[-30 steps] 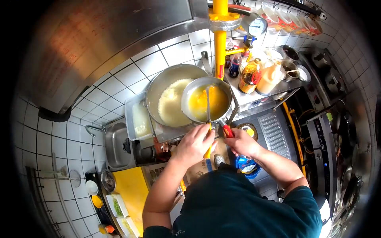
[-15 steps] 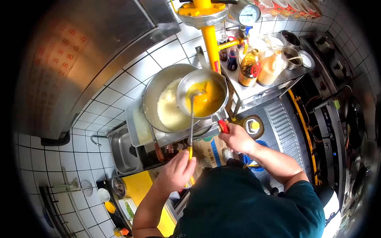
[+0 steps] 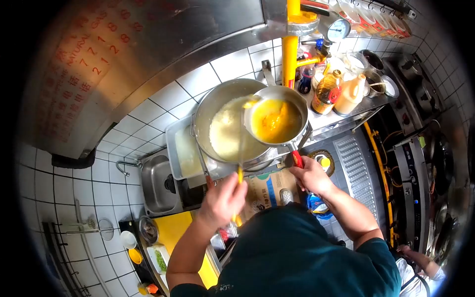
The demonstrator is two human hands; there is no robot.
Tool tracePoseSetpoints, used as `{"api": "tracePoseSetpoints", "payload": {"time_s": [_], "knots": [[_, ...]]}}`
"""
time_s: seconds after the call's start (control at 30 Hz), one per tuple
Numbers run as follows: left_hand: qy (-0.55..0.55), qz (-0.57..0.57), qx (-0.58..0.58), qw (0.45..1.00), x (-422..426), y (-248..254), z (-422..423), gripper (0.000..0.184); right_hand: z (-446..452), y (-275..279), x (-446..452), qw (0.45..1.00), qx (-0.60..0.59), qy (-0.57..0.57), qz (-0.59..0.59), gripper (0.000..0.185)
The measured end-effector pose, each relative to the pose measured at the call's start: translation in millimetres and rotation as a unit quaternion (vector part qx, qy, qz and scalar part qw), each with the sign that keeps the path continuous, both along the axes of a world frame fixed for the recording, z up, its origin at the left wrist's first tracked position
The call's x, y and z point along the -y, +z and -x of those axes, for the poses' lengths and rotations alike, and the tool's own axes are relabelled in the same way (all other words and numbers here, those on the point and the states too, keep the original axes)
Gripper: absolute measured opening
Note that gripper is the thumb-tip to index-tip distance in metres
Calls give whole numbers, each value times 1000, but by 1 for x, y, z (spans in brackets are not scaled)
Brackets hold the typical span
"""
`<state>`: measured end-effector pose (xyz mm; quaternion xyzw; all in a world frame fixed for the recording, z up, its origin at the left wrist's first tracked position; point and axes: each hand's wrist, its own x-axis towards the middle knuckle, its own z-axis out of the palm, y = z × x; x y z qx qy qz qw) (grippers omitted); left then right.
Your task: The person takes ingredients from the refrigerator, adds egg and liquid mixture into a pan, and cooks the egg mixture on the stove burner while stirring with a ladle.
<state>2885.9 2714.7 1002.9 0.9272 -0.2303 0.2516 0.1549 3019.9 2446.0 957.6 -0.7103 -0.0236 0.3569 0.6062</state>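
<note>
My right hand [image 3: 312, 174] grips the red handle of a metal saucepan [image 3: 298, 119], which is held above the right side of a large pot [image 3: 200, 116]. An orange-yellow liquid with darker orange lumps [image 3: 276, 119] fills the saucepan's bottom. My left hand [image 3: 225, 200] is closed around the yellow handle of a long ladle [image 3: 241, 143]. Blurred by motion, the ladle's yellow-coated head is at the saucepan's left rim, over the pot. Inside the pot lies a pale, cream-coloured mass [image 3: 230, 131]. A second utensil with a reddish handle [image 3: 204, 166] leans on the pot's left side.
Left of the pot are a pale tray [image 3: 173, 148] and a metal sink [image 3: 148, 180]. Bottles [image 3: 326, 91] and containers crowd the right-hand shelf. A yellow board [image 3: 173, 232] lies at lower left. Another person's arm [image 3: 420, 260] shows at lower right, by the stove.
The ladle head has come out of the saucepan's liquid and moved to its left rim. The whole view has shifted, and another person's arm has appeared at lower right.
</note>
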Motion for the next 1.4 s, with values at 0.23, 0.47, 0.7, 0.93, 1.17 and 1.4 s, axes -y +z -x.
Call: {"api": "tracePoseSetpoints", "payload": {"time_s": [0.23, 0.47, 0.7, 0.93, 1.17, 1.4], "knots": [[125, 44, -155, 979, -87, -60, -107, 29, 0, 7, 4, 1000, 1, 7, 20, 19], [160, 138, -227, 951, -110, -129, -154, 24, -1, 7, 7, 1000, -10, -1, 16, 19], [284, 782, -134, 539, -126, -142, -166, 33, -6, 6, 10, 1000, -17, 9, 22, 19], [229, 831, -44, 506, -115, -78, -120, 33, -11, 5, 8, 1000, -5, 11, 4, 15], [138, 752, 12, 645, -62, 42, -63, 26, -15, 7, 2, 1000, -2, 5, -9, 14], [-109, -35, -49, 992, -2, 39, -34, 17, -20, 5, -3, 1000, 5, 13, 16, 19]]}}
